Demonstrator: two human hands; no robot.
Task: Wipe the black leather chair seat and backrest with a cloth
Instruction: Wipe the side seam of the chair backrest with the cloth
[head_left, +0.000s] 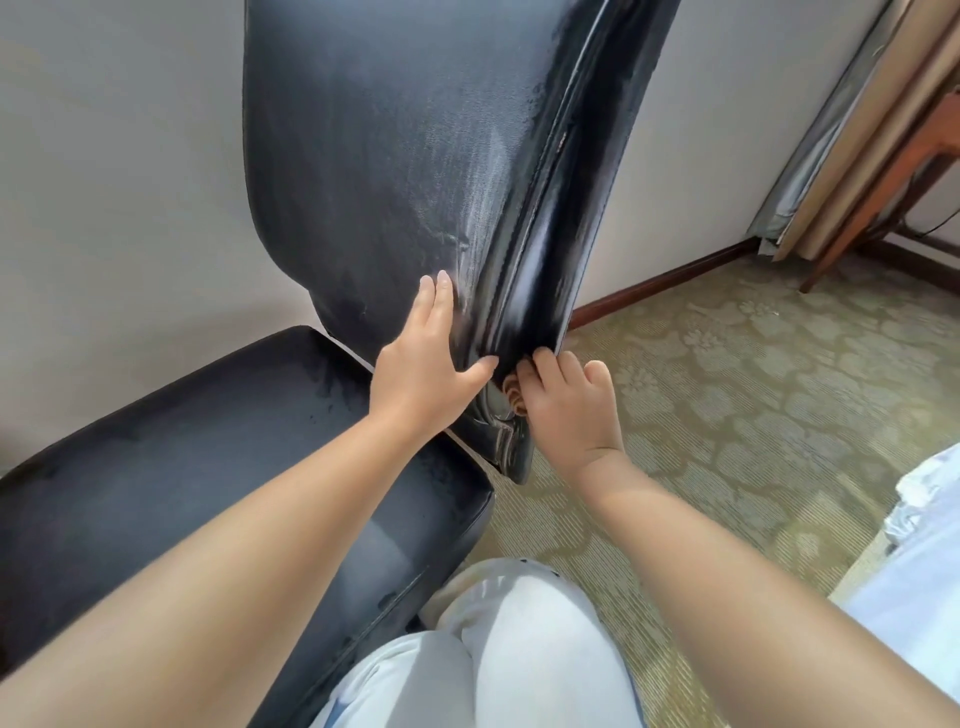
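From the head view, the tall black leather backrest (415, 156) stands upright against the pale wall, and the broad black leather seat cushion (208, 467) lies low at the left, just beside its foot. Both show a dull, streaky film. The leather looks smooth and likely slick under a palm, padded and yielding on its face but stiff along the piped edge, so that edge near the bottom seems the sensible place to steady it; the whole chair probably has some weight.

The left hand (423, 364) lies flat on the lower face of the backrest, fingers (434, 296) straight and close together, thumb spread out toward the edge. The right hand (566, 400) is at the bottom corner of the same edge, its fingers (540, 361) curled in and seeming to pinch the leather rim beside a small brownish fitting (514, 397). Both forearms reach forward from low down, over a knee in white trousers (498, 649). No cloth shows in either hand. A patterned greenish carpet (727, 389) covers the floor at right.
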